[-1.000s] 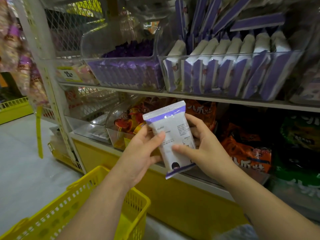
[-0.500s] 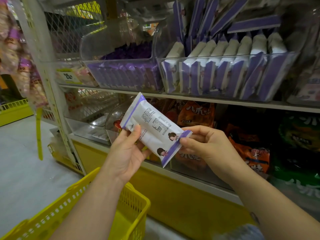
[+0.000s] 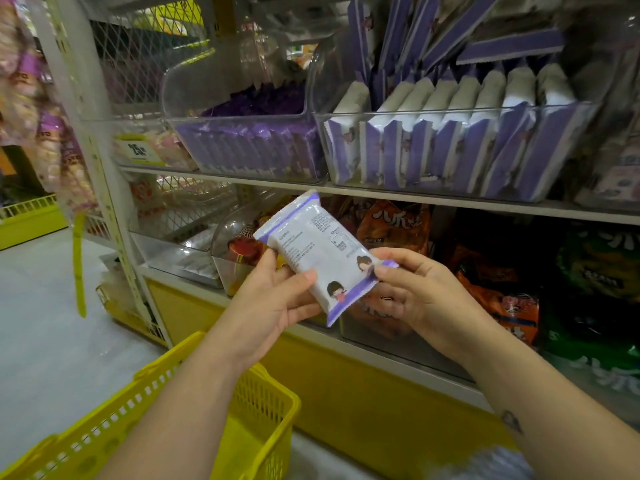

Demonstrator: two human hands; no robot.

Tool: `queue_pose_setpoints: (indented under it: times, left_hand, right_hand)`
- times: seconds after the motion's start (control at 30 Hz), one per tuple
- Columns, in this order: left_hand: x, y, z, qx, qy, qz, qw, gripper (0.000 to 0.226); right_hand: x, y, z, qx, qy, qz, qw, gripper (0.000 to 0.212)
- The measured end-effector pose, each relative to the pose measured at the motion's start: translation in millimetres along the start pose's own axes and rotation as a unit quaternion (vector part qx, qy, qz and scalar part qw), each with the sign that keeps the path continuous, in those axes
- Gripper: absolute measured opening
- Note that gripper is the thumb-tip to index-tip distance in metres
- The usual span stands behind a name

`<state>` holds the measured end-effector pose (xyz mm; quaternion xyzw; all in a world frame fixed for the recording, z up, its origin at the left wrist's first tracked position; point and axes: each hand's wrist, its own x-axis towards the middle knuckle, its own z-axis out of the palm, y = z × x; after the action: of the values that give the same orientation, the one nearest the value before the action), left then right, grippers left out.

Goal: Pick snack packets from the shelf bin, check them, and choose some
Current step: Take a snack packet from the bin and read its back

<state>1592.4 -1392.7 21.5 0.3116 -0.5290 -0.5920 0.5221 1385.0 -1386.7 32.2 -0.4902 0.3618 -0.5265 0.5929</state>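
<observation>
White-purple snack packet (image 3: 320, 256) tilted below clear shelf bin (image 3: 457, 152), printed back up. Left hand (image 3: 273, 306) gripped its side; right hand (image 3: 415, 292) pinched purple end seal. Yellow basket (image 3: 207, 420) underneath.

Left hand (image 3: 273, 303), right hand (image 3: 412, 292) hold tilted snack packet (image 3: 322, 258) before shelf bin (image 3: 450, 150).

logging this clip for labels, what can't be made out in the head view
Head view throughout.
Fine print on the held packet: too small and soft to read.
Its other face: turned away; the left hand and right hand cover parts of it.
Yellow basket: inside mostly hidden by the left forearm, cut off by the bottom edge.
Price label: blurred.
Hanging packs: blurred, cropped by the left edge.
</observation>
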Motion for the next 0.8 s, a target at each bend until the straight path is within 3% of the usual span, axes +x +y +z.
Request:
queue_pose_setpoints:
  times: [0.13,0.3,0.37,0.5,0.63,0.8]
  left_hand:
    - [-0.2,-1.3,1.6,0.025,-0.004,-0.018,1.000,0.043]
    - [1.8,-9.9,17.3,0.173,0.088,0.027,0.981,0.031]
    - [2.0,-12.3,16.8,0.197,0.083,0.029,0.976,0.031]
    - [1.9,-12.2,20.1,0.201,0.006,0.013,0.980,0.053]
    - [3.1,-15.1,22.8,0.203,0.049,0.014,0.978,0.065]
    - [4.4,-14.6,17.8,0.125,0.087,0.005,0.988,0.038]
  right_hand:
    - [-1.0,0.6,3.9,-0.011,-0.059,0.006,0.998,0.043]
    - [-1.1,6.5,10.9,-0.050,-0.064,-0.035,0.996,0.035]
    - [-1.1,8.8,12.7,-0.083,-0.055,-0.058,0.993,0.033]
    - [-3.5,12.9,14.9,-0.159,-0.043,-0.109,0.980,0.034]
    - [-5.1,13.0,16.7,-0.206,-0.046,-0.134,0.968,0.037]
    - [-5.6,13.1,17.3,-0.241,-0.050,-0.147,0.958,0.040]
